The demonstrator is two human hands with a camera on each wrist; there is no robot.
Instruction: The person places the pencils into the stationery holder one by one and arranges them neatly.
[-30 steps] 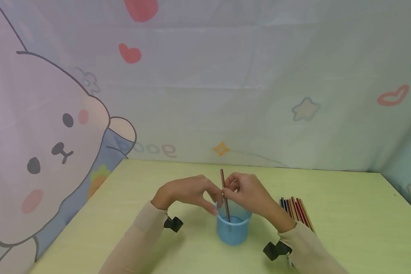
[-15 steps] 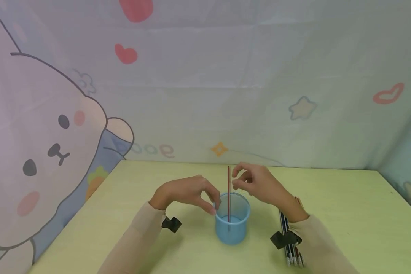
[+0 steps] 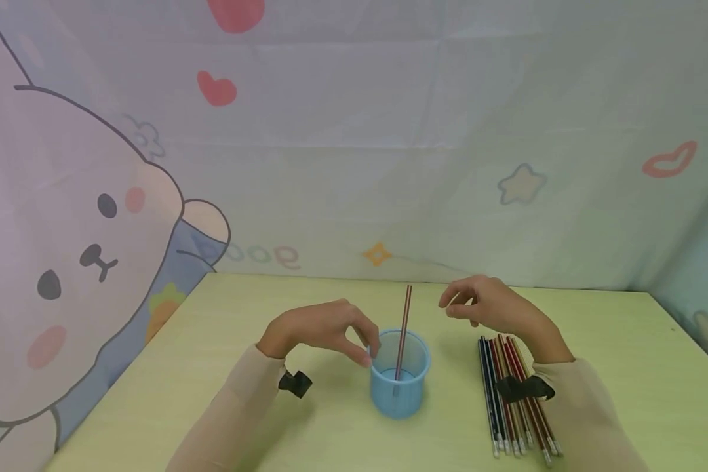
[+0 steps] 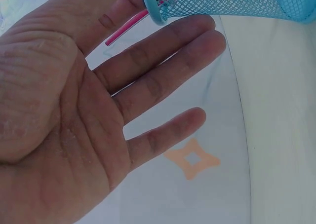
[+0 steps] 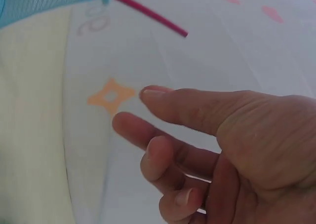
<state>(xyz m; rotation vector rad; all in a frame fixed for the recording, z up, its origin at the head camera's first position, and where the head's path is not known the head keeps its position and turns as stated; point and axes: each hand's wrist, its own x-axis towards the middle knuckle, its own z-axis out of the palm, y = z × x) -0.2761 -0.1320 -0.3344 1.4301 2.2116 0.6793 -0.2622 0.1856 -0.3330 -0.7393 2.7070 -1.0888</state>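
Observation:
A blue mesh pencil cup stands on the table in the head view. One dark red pencil leans inside it, its upper end above the rim. My left hand holds the cup's left rim between thumb and finger; the left wrist view shows the other fingers stretched out beside the mesh, while the thumb's tip is out of frame. My right hand hovers right of the cup with nothing in it. Its fingers are loosely bent, and thumb and forefinger are apart in the right wrist view.
Several pencils with eraser ends lie side by side on the table right of the cup, partly under my right forearm and its black wrist camera. A printed cloth hangs behind the yellow-green table.
My right hand has let go of the pencil in the cup and moved off to the right. The pencil now tilts rightward. My left hand stays at the rim.

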